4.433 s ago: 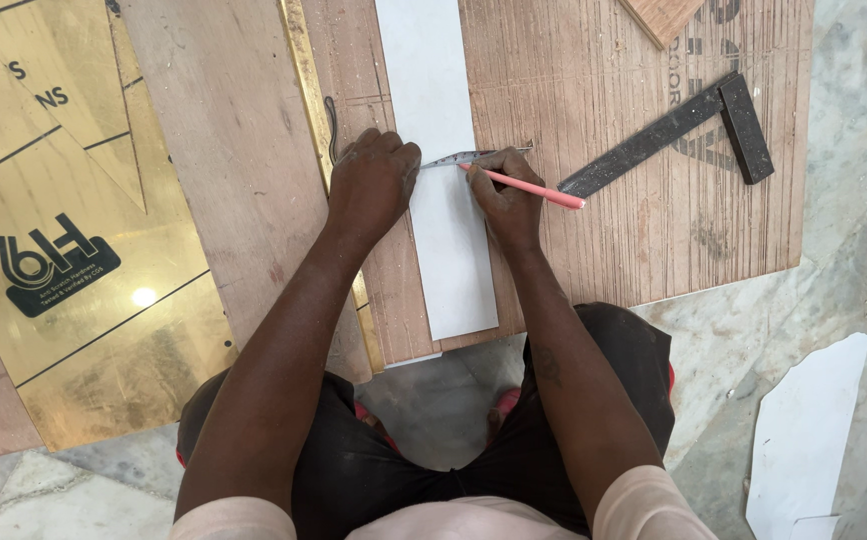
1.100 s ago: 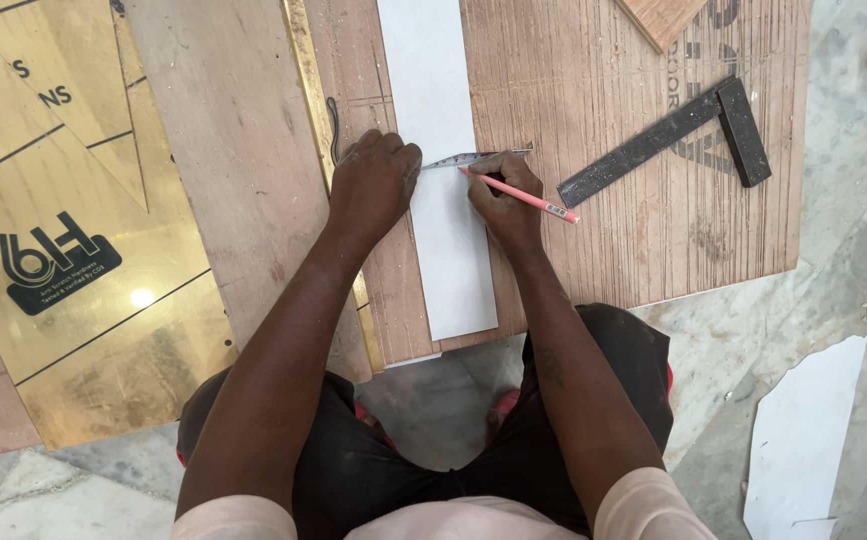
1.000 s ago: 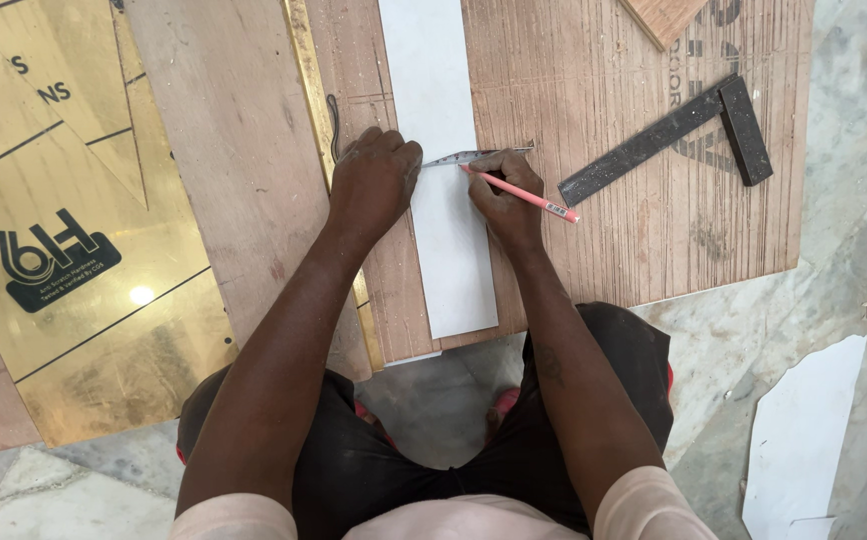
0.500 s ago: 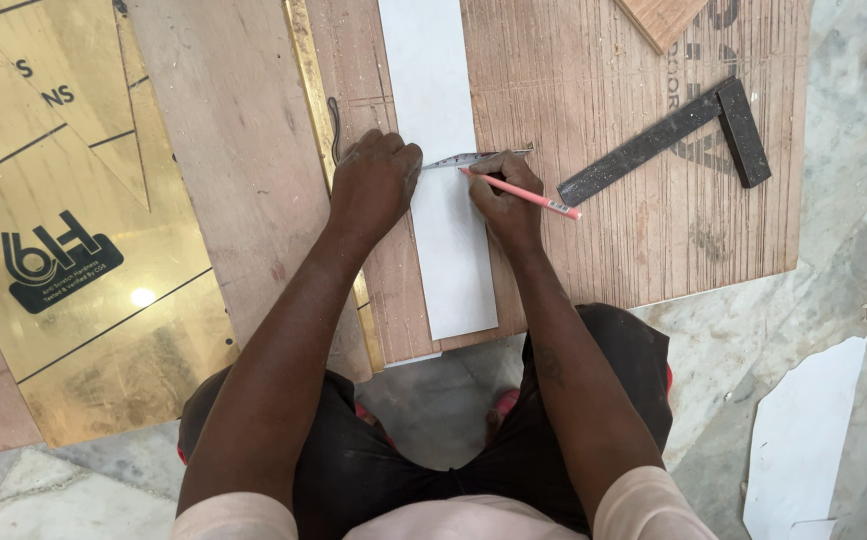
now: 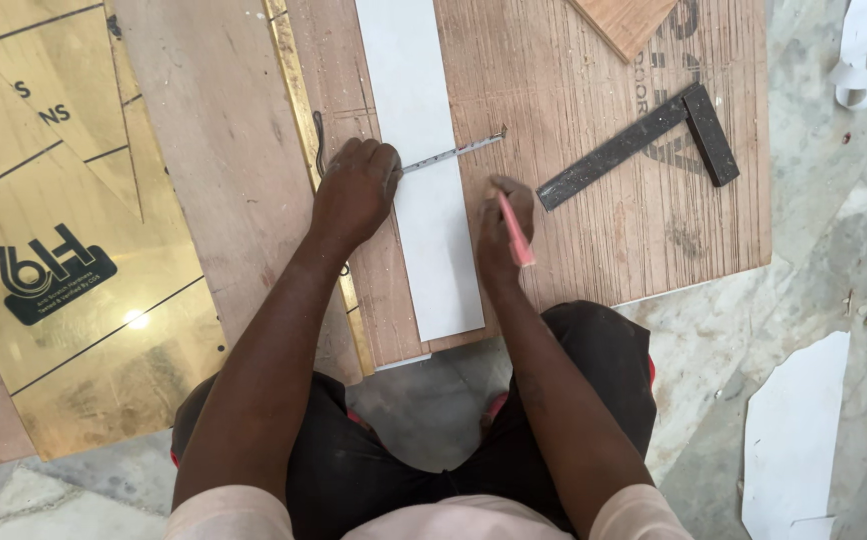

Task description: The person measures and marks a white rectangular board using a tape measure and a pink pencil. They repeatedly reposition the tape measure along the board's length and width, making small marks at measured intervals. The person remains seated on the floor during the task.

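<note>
Since the earlier frames the right hand (image 5: pixel 499 225) has drawn back toward the person, off the tape measure blade (image 5: pixel 451 153), and the pink pencil (image 5: pixel 515 230) it holds now points back along the wrist instead of lying out to the right. Its grip is closed around the pencil, fingers curled, and the fingertips rest on the plywood board (image 5: pixel 594 110) just beside the right edge of the white strip (image 5: pixel 419 160).

Meanwhile the left hand (image 5: pixel 356 190) presses down at the left edge of the white strip, its grip closed over the near end of the tape measure blade (the case itself is hidden under the palm). From that grip the blade runs to the right and slightly away, across the strip, and its hook end lies on the plywood beyond the right hand.

Further right of the pencil grip, well apart from it, a dark try square (image 5: pixel 644 145) lies flat on the board. Left of the left hand sits a grey-brown panel (image 5: pixel 214 150), and beyond that a gold mirrored sheet (image 5: pixel 64 300) on the floor.
</note>
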